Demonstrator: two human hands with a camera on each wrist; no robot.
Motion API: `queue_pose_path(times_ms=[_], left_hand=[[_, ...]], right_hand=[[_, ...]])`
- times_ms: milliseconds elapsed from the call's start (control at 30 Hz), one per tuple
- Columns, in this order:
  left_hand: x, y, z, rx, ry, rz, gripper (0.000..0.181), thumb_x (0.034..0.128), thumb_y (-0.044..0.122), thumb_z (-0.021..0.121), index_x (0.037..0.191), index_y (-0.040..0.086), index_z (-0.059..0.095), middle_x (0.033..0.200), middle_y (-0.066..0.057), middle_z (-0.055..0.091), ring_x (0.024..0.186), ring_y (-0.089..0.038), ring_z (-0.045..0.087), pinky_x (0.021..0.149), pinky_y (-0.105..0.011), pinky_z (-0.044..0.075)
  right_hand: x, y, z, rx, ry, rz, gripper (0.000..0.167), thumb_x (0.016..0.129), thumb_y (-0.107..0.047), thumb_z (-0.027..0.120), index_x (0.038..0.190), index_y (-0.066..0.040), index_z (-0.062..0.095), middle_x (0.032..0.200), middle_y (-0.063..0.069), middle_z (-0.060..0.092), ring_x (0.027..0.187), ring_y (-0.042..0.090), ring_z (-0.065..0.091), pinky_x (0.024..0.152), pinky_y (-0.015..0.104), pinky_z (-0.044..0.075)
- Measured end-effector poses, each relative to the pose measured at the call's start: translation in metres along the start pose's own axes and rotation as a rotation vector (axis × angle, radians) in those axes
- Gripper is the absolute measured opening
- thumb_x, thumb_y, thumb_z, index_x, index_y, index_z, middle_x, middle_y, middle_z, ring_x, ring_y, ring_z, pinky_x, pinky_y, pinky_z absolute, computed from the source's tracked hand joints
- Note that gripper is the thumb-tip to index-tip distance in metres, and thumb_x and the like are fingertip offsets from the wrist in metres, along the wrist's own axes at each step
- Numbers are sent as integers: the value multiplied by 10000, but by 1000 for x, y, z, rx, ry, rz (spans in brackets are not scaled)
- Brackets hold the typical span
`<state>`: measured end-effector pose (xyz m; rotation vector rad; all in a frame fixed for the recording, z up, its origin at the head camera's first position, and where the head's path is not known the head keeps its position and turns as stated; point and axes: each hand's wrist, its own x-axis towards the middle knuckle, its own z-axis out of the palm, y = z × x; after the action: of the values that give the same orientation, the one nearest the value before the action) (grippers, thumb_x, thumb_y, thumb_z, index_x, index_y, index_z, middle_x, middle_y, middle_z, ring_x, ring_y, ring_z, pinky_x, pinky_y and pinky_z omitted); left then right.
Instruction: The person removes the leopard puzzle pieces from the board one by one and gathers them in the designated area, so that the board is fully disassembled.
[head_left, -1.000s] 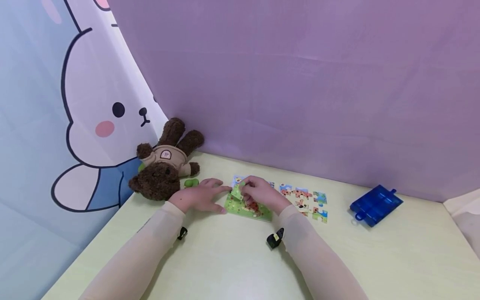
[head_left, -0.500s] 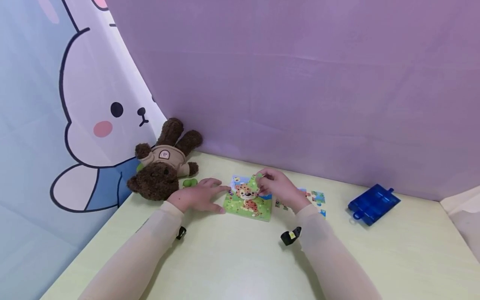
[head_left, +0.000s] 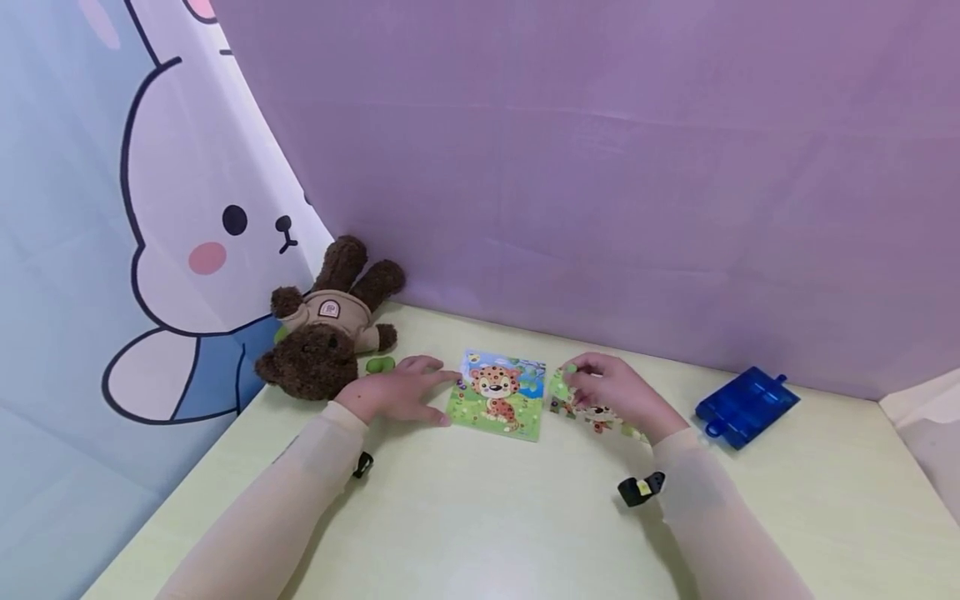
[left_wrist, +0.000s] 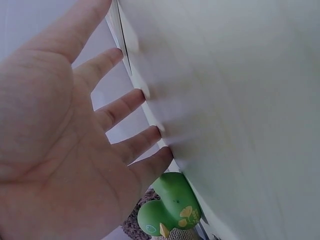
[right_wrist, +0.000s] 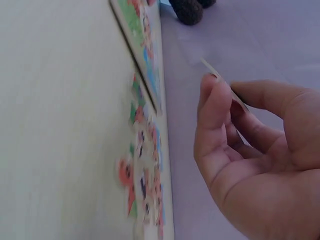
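My left hand (head_left: 401,392) rests on the table with its fingers spread, the fingertips at the left edge of a square leopard picture board (head_left: 463,417). The left wrist view shows the palm (left_wrist: 55,120) and straight fingers touching the tabletop. To the right of the board, my right hand (head_left: 618,392) pinches a thin puzzle piece (right_wrist: 209,66) between thumb and fingers, seen edge-on in the right wrist view and held above the table. Beneath and beside that hand lie several loose puzzle pieces (head_left: 600,414) with leopard parts, partly hidden by it.
A brown teddy bear (head_left: 318,362) lies at the back left. Close to my left hand stands a green duck toy (left_wrist: 172,202). A blue transparent case (head_left: 746,408) sits on the right. A purple cloth (head_left: 570,167) hangs behind the table.
My right hand has moved right, from over the leopard board to above the loose pieces, still pinching the puzzle piece. The whole board now shows. My left hand has stayed in place.
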<state>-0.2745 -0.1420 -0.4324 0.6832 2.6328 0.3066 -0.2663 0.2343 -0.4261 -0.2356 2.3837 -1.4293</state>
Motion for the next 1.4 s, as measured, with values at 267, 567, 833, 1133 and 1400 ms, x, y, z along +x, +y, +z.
queue_pose_path(times_ms=[267,567,833,1133,1400], left_hand=[[0,1,0,-9,3,-2,924,954,645,700,1707,307,284,1794,-159,175,1649,-481,166,1261,-773,271],[-1,4,-2,-12,1,0,917,960,632,702,1707,303,285,1794,-162,176,1646,-488,170,1260,-774,271],[0,2,-2,-15,0,4,915,959,635,702,1706,304,289,1792,-168,178,1644,-496,169,1260,-778,265],[0,1,0,-24,-6,1,914,957,626,711,1705,306,294,1792,-159,181,1644,-491,171,1262,-766,278],[-1,0,-1,-31,-8,-5,913,958,623,712,1706,313,289,1796,-149,170,1650,-481,159,1264,-763,279]], right_hand=[[-11,13,4,-97,-79,-10,282,1021,-207,721,1252,-46,706,977,97,726,774,199,689,706,344,612],[-16,17,13,-162,-198,-95,229,1008,-153,729,1206,-37,727,928,103,749,812,195,739,756,331,655],[-24,16,15,-282,-171,-95,188,973,-180,756,1147,-107,758,862,27,651,753,149,568,658,276,517],[-22,16,21,-327,-107,-113,207,952,-182,810,1140,-111,759,947,41,660,830,165,570,669,255,501],[-22,11,26,-410,-52,-126,285,896,-183,874,1152,-110,771,1019,47,659,927,185,559,776,299,504]])
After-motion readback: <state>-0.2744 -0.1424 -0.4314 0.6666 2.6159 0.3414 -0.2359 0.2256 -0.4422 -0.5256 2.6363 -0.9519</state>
